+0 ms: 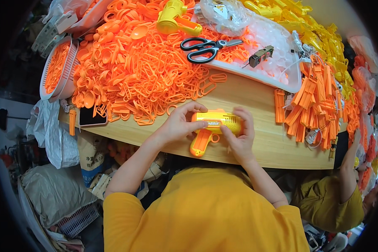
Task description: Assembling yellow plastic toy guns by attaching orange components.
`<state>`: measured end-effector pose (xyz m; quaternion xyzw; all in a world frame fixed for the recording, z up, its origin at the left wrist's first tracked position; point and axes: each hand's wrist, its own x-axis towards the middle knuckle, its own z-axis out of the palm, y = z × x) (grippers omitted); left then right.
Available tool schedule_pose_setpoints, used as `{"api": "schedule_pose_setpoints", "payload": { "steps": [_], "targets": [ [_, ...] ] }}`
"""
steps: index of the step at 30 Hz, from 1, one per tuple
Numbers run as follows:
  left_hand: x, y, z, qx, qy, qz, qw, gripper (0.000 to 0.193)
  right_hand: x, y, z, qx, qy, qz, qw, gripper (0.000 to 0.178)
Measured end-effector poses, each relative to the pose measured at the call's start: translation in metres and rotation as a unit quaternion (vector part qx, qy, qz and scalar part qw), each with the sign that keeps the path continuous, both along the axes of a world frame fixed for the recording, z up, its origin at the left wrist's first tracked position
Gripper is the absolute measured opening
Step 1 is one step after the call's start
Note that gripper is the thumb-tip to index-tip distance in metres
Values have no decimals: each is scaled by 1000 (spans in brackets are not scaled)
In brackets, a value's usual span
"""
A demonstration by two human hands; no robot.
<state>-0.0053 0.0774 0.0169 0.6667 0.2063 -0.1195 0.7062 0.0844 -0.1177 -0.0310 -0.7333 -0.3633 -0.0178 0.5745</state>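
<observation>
Close to the table's front edge I hold a yellow toy bubble gun [216, 119] with an orange handle and trigger. My left hand [185, 121] grips its rear end, the thumb pressed on the orange label plate on its side. Around the front barrel curl the fingers of my right hand [242, 136], its thumb against the lower side. The handle points down toward me. What lies behind the gun, under my fingers, is hidden.
A heap of orange plastic parts [134, 71] covers the left. Black-handled scissors [208, 49] lie beside a white tray [256, 80] of clear parts. Orange battery-box pieces [311, 101] pile up right; another yellow toy gun [172, 19] lies behind. A co-worker's arm [349, 161] shows at far right.
</observation>
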Motion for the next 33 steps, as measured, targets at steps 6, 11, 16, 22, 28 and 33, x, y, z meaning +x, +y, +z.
{"api": "schedule_pose_setpoints", "payload": {
  "steps": [6,11,16,22,28,33],
  "targets": [
    [-7,-14,-13,-200,-62,49,977,40,4,-24,3,246,303,166,906,91],
    [6,-24,-3,-105,-80,52,990,31,6,-10,27,214,329,168,904,94],
    [25,6,-28,558,-221,110,793,25,29,6,53,-34,-60,223,972,75],
    [35,4,-38,605,-161,113,771,18,14,23,66,-248,-252,277,894,65],
    [32,9,-39,553,-234,176,780,12,30,36,70,-75,-216,300,926,49],
    [26,10,-26,508,-291,203,785,9,107,79,105,63,-293,71,951,24]
  ]
}}
